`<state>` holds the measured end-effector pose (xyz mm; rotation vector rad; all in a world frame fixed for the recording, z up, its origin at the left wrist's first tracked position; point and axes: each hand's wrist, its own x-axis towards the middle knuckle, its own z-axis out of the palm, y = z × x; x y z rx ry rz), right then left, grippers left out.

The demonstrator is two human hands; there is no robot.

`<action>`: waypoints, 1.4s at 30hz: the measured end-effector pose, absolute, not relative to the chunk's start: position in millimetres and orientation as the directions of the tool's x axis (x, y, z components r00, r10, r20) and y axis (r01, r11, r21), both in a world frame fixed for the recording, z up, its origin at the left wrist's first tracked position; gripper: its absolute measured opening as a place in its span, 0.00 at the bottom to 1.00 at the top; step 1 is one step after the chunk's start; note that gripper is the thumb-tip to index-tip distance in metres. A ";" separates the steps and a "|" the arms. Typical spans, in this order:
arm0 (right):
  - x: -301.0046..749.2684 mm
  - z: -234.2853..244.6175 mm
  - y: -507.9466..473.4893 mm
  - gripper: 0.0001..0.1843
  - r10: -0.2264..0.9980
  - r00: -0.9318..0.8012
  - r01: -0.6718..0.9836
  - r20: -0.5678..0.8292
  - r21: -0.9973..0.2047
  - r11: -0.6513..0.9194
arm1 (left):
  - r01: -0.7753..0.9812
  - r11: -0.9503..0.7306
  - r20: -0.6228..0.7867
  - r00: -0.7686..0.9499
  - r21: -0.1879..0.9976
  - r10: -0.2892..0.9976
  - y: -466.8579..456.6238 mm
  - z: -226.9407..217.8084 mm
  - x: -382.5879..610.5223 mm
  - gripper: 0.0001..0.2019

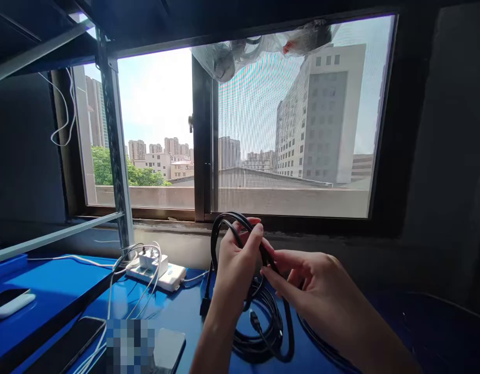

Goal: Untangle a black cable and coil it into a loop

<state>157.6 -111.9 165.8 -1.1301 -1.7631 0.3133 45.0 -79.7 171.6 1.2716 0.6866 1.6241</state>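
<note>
My left hand (pixel 236 262) is raised in front of the window with its fingers closed around a coil of black cable (pixel 263 322). The loops rise above the hand and hang down to the blue table (pixel 173 311) below. My right hand (pixel 308 283) is beside it, its fingertips pinching a strand of the same cable just right of the left hand. A small black plug end dangles inside the hanging loops.
A white power strip (pixel 156 270) with chargers and white wires sits at the back left. Dark phones (pixel 68 343) lie at the lower left, and a white device (pixel 12 305) rests on a blue shelf. A metal rack post (pixel 115 150) stands left. The window is straight ahead.
</note>
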 end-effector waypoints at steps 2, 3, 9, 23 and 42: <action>157.5 168.2 -112.3 0.15 0.795 -0.106 0.538 0.597 -0.638 0.551 | -0.305 -0.427 0.439 -0.031 0.851 0.898 -79.5 173.2 38.6 0.18; 157.7 168.8 -113.0 0.16 0.793 -0.113 0.527 0.598 -0.641 0.558 | -0.299 -0.424 0.442 -0.010 0.855 0.897 -80.2 173.8 35.3 0.19; 161.6 169.0 -116.9 0.20 0.825 -0.202 0.337 0.528 -0.754 0.564 | -0.229 -0.348 0.389 0.170 0.909 0.905 -85.9 175.5 20.6 0.22; 207.0 175.1 -90.4 0.24 0.762 0.463 -0.243 0.453 -0.762 0.600 | -0.519 -0.409 0.397 -0.140 0.751 0.907 -69.2 186.1 -12.2 0.13; 227.3 187.8 -107.0 0.10 0.579 0.794 -0.382 0.187 -0.588 0.713 | -0.357 -0.413 0.280 -0.367 0.838 0.887 -39.1 170.4 -12.8 0.18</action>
